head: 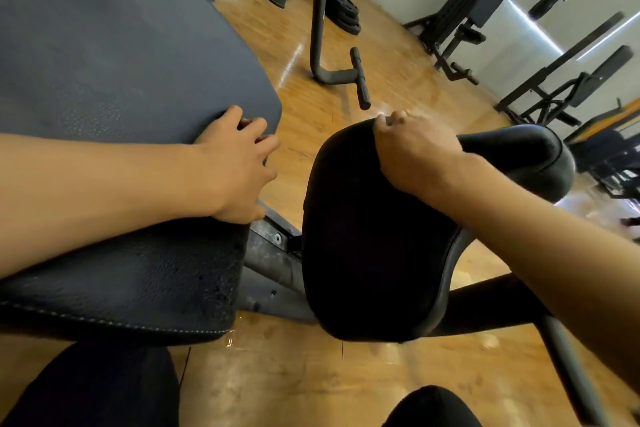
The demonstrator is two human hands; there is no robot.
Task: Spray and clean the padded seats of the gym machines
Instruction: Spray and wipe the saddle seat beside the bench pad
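A long bench has a grey back pad [114,45] and, nearer me, a dark textured seat pad [138,281] with wet droplets near its right end. My left hand [239,166] lies where the two pads meet, thumb on the grey pad and fingers bent over the pad's right edge. To the right stands a smooth black padded seat [367,246] on a metal frame. My right hand [415,152] grips its far edge with the fingers curled over the rim. Neither hand holds a cloth or a spray bottle.
A second black pad [530,152] sits behind the seat. The steel frame [273,263] joins bench and seat. On the wooden floor [346,374] stand a bench foot bar [360,78], weight plates [343,10] and racks along the right wall. My knees show at the bottom.
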